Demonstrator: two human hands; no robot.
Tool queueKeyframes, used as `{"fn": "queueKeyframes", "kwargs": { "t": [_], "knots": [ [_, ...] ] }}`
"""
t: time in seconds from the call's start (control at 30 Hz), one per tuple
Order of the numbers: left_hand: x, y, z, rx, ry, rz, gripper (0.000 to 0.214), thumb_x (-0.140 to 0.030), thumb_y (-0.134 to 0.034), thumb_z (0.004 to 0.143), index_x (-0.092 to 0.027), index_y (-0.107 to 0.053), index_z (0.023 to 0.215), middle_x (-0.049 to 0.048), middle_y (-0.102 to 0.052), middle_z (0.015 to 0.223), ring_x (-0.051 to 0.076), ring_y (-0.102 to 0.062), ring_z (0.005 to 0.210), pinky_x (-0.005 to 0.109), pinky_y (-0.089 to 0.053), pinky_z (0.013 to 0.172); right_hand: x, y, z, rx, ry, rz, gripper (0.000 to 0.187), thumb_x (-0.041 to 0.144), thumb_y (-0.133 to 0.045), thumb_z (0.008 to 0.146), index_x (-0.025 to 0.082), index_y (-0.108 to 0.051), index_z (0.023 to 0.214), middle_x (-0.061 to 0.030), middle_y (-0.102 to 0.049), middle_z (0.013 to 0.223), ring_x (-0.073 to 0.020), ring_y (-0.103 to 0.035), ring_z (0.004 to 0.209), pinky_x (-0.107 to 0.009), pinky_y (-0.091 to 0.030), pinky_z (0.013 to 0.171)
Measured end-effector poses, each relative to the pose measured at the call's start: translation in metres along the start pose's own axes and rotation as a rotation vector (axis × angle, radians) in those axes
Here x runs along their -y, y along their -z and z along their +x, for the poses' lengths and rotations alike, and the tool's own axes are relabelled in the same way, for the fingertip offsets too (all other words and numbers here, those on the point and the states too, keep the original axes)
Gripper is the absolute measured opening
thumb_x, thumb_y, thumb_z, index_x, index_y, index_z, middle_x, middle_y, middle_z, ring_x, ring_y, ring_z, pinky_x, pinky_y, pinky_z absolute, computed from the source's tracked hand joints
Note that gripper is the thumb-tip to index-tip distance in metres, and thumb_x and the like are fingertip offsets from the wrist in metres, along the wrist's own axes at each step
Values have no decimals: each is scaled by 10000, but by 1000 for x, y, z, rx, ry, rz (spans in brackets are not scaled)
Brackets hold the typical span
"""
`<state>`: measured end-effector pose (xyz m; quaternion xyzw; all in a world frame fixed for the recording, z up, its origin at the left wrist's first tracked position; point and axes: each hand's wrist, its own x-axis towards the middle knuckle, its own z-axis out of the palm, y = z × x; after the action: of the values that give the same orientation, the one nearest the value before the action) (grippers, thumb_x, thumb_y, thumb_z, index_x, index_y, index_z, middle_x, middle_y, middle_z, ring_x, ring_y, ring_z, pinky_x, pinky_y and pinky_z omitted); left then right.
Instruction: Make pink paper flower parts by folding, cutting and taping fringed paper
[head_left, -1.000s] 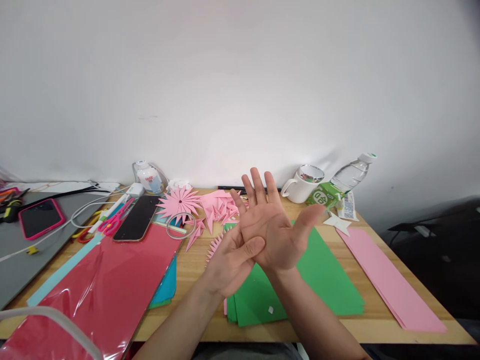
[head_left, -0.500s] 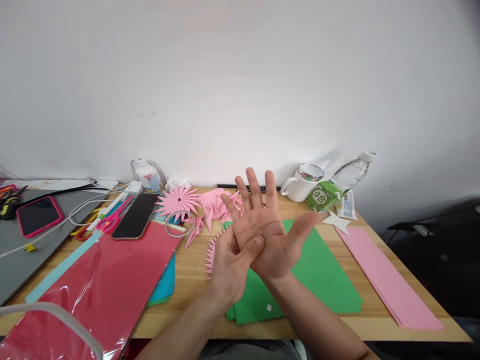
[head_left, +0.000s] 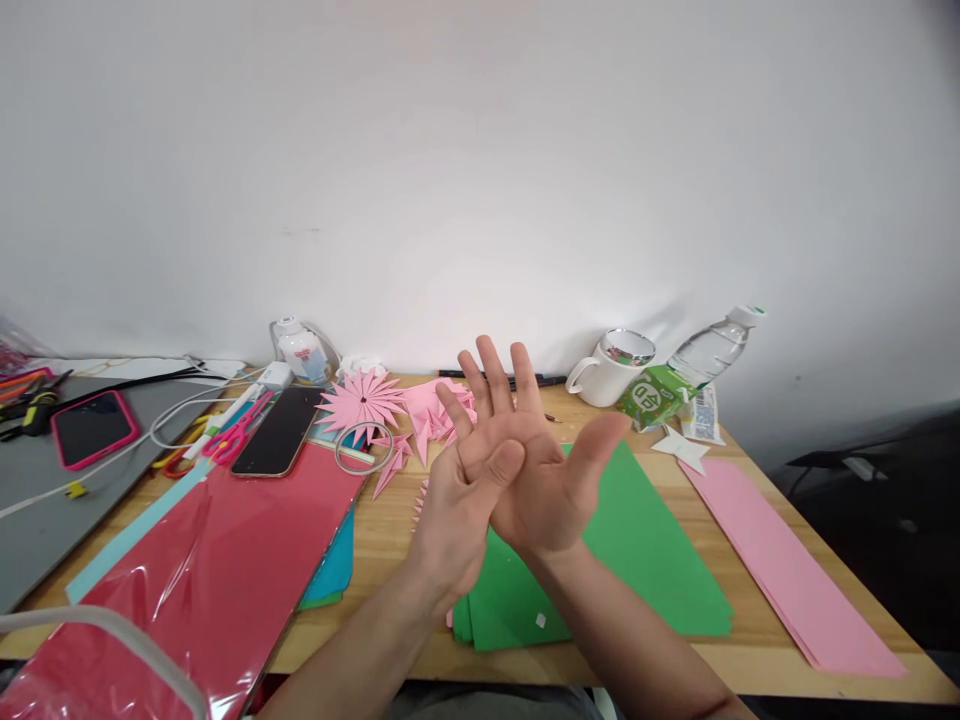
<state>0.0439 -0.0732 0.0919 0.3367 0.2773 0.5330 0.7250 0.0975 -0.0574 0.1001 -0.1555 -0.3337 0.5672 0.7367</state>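
Observation:
My right hand (head_left: 551, 480) is held palm up with its fingers spread, above green paper sheets (head_left: 645, 560). Wrapped round its little-finger side, my left hand (head_left: 461, 505) presses its thumb into the palm; its other fingers are hidden behind. No paper is in either hand. Behind them lie a pink spiky paper rosette (head_left: 363, 400) and folded pink paper pieces (head_left: 431, 405). A metal ring (head_left: 364, 468) rests left of the hands. Part of another spiky pink piece (head_left: 418, 505) shows beside my left wrist.
On the left are red sheets in plastic (head_left: 247, 530), a phone (head_left: 277, 432), pink scissors (head_left: 238, 430) and a pink-cased phone (head_left: 95, 430). At the right stand a mug (head_left: 611, 370), a green box (head_left: 654, 395) and a leaning bottle (head_left: 716, 350). Pink strips (head_left: 787, 570) lie along the right edge.
My left thumb has moved up the right palm towards the finger bases. Both hands have shifted slightly left relative to the table. The things on the table have stayed put.

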Motion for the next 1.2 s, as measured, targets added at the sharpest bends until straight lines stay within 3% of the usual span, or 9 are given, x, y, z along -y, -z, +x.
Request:
{"fn": "queueKeyframes", "kwargs": {
  "t": [0.17, 0.33, 0.57, 0.83, 1.0, 1.2],
  "knots": [
    [-6, 0, -2, 105, -8, -31, 424, -247, -775, 716, -158, -677, 1119, 127, -662, 1237, 293, -536, 1252, 409, -413, 1062, 6, -1, 10, 34, -93, 184, 756, 817, -292, 784, 262, -541, 1234, -82, -434, 1466, -265, -318, 1411, -600, -255, 1130],
    [-2, 10, 0, 199, -33, -85, 489, -183, -708, 772, -188, -600, 1250, 117, -546, 1395, 292, -427, 1349, 440, -348, 1115, 6, 2, 16, 17, -198, 322, 714, 794, -337, 795, 249, -554, 1200, -82, -433, 1470, -260, -322, 1410, -580, -235, 1146],
    [5, 20, 7, 288, 26, -124, 648, -117, -720, 695, -225, -541, 1308, 98, -597, 1333, 309, -395, 1368, 476, -357, 1090, 7, 13, 27, 34, -215, 367, 639, 748, -379, 818, 251, -581, 1166, -70, -450, 1465, -268, -319, 1414, -605, -219, 1141],
    [13, 24, 16, 265, -10, -116, 655, -169, -728, 712, -234, -512, 1327, 109, -597, 1325, 298, -427, 1346, 462, -362, 1080, 0, 22, 36, 54, -237, 399, 666, 776, -312, 820, 246, -606, 1095, -72, -456, 1464, -274, -334, 1405, -597, -235, 1138],
    [13, 25, 19, 303, -22, -138, 697, -177, -730, 732, -227, -472, 1377, 117, -548, 1386, 297, -354, 1395, 461, -331, 1113, 1, 22, 37, 57, -235, 376, 658, 777, -362, 804, 258, -598, 1131, -77, -462, 1456, -273, -329, 1407, -609, -221, 1135],
    [12, 17, 25, 186, -17, -134, 591, -449, -631, 844, -240, -489, 1379, 104, -533, 1409, 282, -333, 1408, 428, -315, 1137, 0, 22, 38, 41, -217, 359, 671, 782, -313, 819, 267, -567, 1167, -75, -475, 1443, -262, -355, 1393, -614, -232, 1130]
  ]
}}
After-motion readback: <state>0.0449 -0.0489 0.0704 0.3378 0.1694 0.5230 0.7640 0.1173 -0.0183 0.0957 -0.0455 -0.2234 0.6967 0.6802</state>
